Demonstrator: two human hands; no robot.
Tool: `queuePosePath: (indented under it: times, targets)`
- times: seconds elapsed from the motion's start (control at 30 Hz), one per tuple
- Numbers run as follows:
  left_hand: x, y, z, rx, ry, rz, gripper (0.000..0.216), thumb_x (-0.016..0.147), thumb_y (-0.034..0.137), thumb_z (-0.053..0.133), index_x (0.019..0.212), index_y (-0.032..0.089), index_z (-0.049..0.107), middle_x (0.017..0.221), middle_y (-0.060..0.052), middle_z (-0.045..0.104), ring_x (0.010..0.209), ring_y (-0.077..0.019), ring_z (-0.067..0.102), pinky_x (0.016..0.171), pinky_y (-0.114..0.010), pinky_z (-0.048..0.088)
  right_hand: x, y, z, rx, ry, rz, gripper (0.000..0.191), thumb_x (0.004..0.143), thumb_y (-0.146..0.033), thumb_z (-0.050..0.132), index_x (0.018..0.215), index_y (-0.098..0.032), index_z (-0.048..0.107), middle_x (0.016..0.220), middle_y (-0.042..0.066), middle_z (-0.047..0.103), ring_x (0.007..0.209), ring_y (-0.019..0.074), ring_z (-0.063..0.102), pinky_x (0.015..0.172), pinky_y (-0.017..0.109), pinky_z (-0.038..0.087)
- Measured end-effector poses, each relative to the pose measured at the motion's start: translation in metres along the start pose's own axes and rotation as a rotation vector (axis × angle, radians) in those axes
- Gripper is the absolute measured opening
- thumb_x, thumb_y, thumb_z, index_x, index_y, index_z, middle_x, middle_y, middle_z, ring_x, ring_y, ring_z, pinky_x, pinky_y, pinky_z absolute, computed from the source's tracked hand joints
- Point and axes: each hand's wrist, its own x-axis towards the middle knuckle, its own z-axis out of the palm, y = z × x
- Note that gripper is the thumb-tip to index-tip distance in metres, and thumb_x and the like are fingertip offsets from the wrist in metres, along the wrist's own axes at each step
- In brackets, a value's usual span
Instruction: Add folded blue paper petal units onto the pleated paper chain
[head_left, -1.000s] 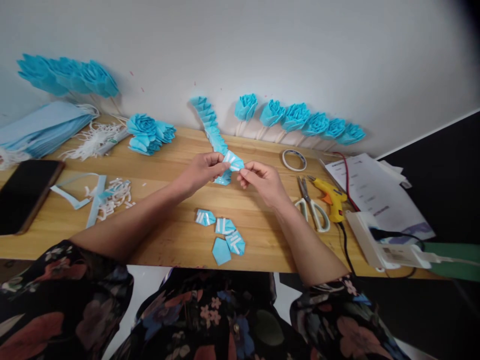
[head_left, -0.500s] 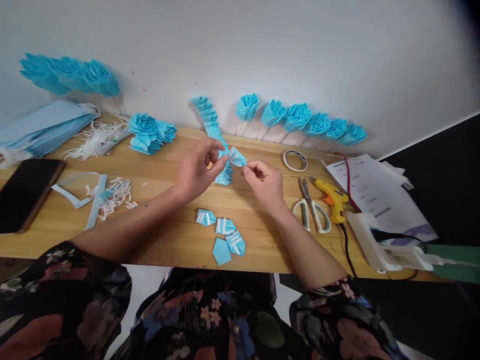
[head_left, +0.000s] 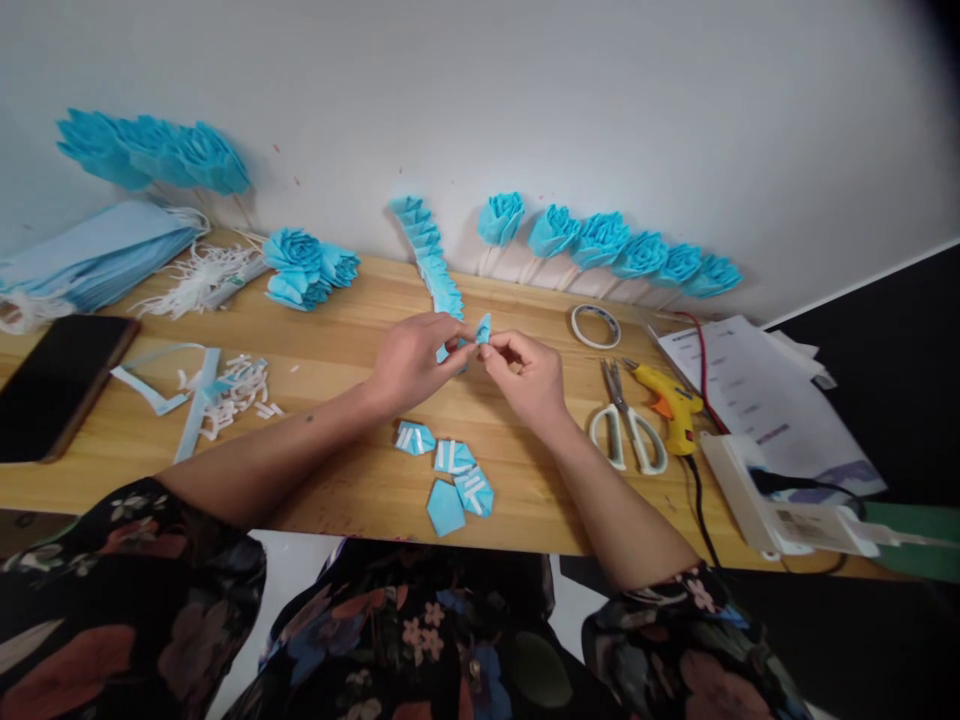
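My left hand (head_left: 414, 358) and my right hand (head_left: 525, 375) meet above the wooden table (head_left: 337, 330), both pinching a small folded blue paper piece (head_left: 481, 330). Just behind my hands a long chain of folded blue pieces (head_left: 431, 255) runs back to the wall. Several loose blue folded pieces with white strips (head_left: 450, 470) lie on the table in front of me, below my hands.
Blue paper roses (head_left: 615, 245) line the wall; more roses (head_left: 304, 265) lie left of centre. Tape roll (head_left: 595, 325), scissors (head_left: 626, 425), yellow glue gun (head_left: 671, 405), papers (head_left: 757, 385) and a power strip (head_left: 780, 500) sit right. A phone (head_left: 56, 385), blue masks (head_left: 90, 260) and scraps (head_left: 217, 385) lie left.
My left hand's fingers opened and came back onto the blue piece; both hands shifted slightly and the piece now stands folded narrower between the fingertips.
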Motion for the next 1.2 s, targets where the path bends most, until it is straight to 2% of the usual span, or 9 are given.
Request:
queuePosePath:
  times: [0.27, 0.67, 0.77, 0.87, 0.93, 1.0, 1.1, 1.2]
  targets:
    - [-0.001, 0.003, 0.0, -0.024, -0.015, -0.014, 0.019, 0.089, 0.027, 0.056, 0.089, 0.016, 0.071, 0.074, -0.003, 0.067, 0.066, -0.0148, 0.056, 0.065, -0.027, 0.037, -0.001, 0.002, 0.001, -0.062, -0.005, -0.075, 0.017, 0.086, -0.031, 0.057, 0.074, -0.022, 0.065, 0.071, 0.001, 0.067, 0.065, 0.0154, 0.059, 0.068, 0.028, 0.046]
    - [0.0, 0.002, 0.001, -0.116, -0.016, -0.019, 0.019, 0.087, 0.023, 0.053, 0.08, 0.014, 0.068, 0.07, -0.002, 0.065, 0.063, -0.0125, 0.052, 0.061, -0.026, 0.036, 0.0, 0.007, 0.004, -0.021, 0.035, -0.143, 0.015, 0.085, -0.026, 0.059, 0.073, -0.02, 0.065, 0.067, -0.001, 0.066, 0.062, 0.0125, 0.058, 0.064, 0.025, 0.045]
    - [0.002, 0.002, -0.001, -0.312, -0.016, -0.111, 0.02, 0.089, 0.027, 0.053, 0.082, 0.014, 0.066, 0.072, -0.002, 0.064, 0.064, -0.012, 0.053, 0.061, -0.025, 0.037, 0.001, 0.005, 0.002, 0.049, 0.022, -0.071, 0.015, 0.084, -0.028, 0.06, 0.072, -0.02, 0.064, 0.066, -0.001, 0.065, 0.06, 0.0119, 0.057, 0.062, 0.025, 0.044]
    - [0.006, -0.001, -0.001, -0.557, 0.059, -0.277, 0.017, 0.088, 0.029, 0.058, 0.094, 0.014, 0.061, 0.073, 0.0, 0.061, 0.064, -0.0111, 0.054, 0.059, -0.023, 0.04, 0.002, 0.005, 0.0, 0.179, -0.004, 0.042, 0.017, 0.084, -0.032, 0.062, 0.073, -0.02, 0.064, 0.065, -0.002, 0.064, 0.059, 0.0117, 0.056, 0.06, 0.025, 0.044]
    - [0.009, -0.003, 0.0, -0.677, 0.078, -0.392, 0.03, 0.086, 0.031, 0.062, 0.11, 0.014, 0.055, 0.072, 0.002, 0.059, 0.061, -0.0107, 0.053, 0.056, -0.022, 0.039, 0.003, 0.007, 0.0, 0.274, -0.025, 0.092, 0.018, 0.084, -0.035, 0.063, 0.075, -0.02, 0.065, 0.067, -0.001, 0.066, 0.06, 0.0119, 0.057, 0.06, 0.025, 0.045]
    - [0.01, -0.003, 0.0, -0.776, 0.015, -0.495, 0.039, 0.086, 0.035, 0.063, 0.117, 0.015, 0.052, 0.072, 0.003, 0.058, 0.057, -0.0106, 0.052, 0.051, -0.022, 0.038, 0.004, 0.009, 0.0, 0.347, -0.045, 0.121, 0.018, 0.085, -0.035, 0.063, 0.076, -0.02, 0.065, 0.07, -0.001, 0.068, 0.061, 0.0121, 0.058, 0.062, 0.026, 0.047]
    - [0.01, 0.0, 0.0, -0.861, -0.132, -0.546, 0.029, 0.083, 0.04, 0.065, 0.096, 0.015, 0.059, 0.069, 0.001, 0.058, 0.056, -0.0093, 0.051, 0.051, -0.021, 0.036, 0.005, 0.009, 0.0, 0.381, -0.071, 0.146, 0.018, 0.084, -0.036, 0.065, 0.075, -0.021, 0.065, 0.068, -0.001, 0.067, 0.061, 0.0123, 0.059, 0.063, 0.026, 0.048]
    - [0.008, 0.004, -0.002, -0.857, -0.153, -0.52, 0.026, 0.075, 0.037, 0.07, 0.076, 0.015, 0.057, 0.061, 0.003, 0.053, 0.056, -0.0083, 0.047, 0.052, -0.021, 0.034, 0.004, 0.008, -0.002, 0.391, -0.107, 0.162, 0.021, 0.083, -0.04, 0.067, 0.075, -0.021, 0.064, 0.068, -0.001, 0.066, 0.063, 0.013, 0.059, 0.064, 0.027, 0.048]
